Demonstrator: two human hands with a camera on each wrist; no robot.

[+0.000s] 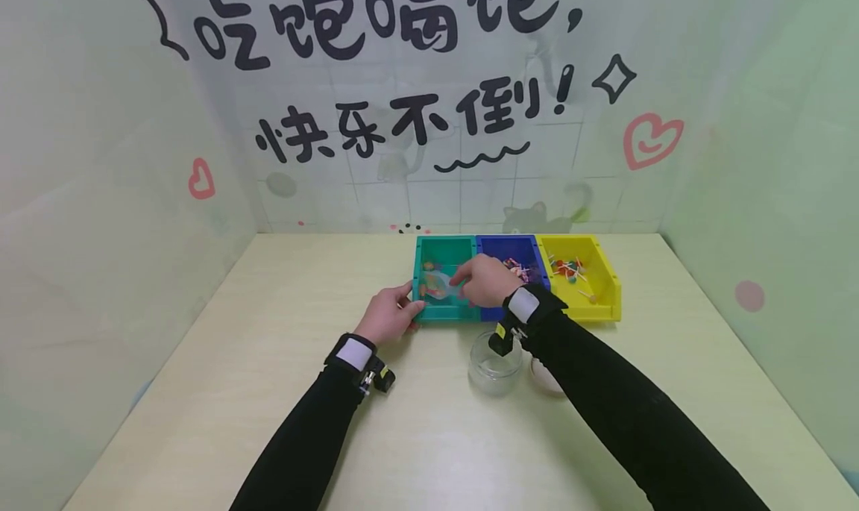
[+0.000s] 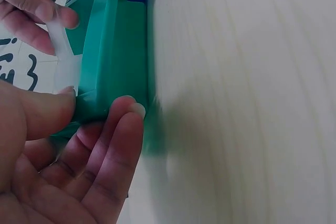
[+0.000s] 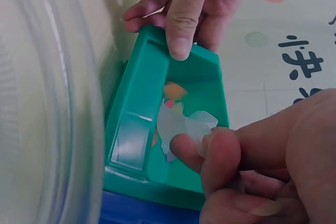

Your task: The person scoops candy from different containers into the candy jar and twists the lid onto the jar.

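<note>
Left hand grips the rectangular green plastic bin; right hand pinches a thin translucent piece — best kept low between them.

Long black sleeves meet black wrist straps, each bearing a whitish rectangular panel, silvery metal fittings and a small black camera (with a yellow mark); the hands are bare.

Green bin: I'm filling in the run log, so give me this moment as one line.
left hand: grips green bin | right hand: pinches translucent item at bin | clear jar: on table
</note>
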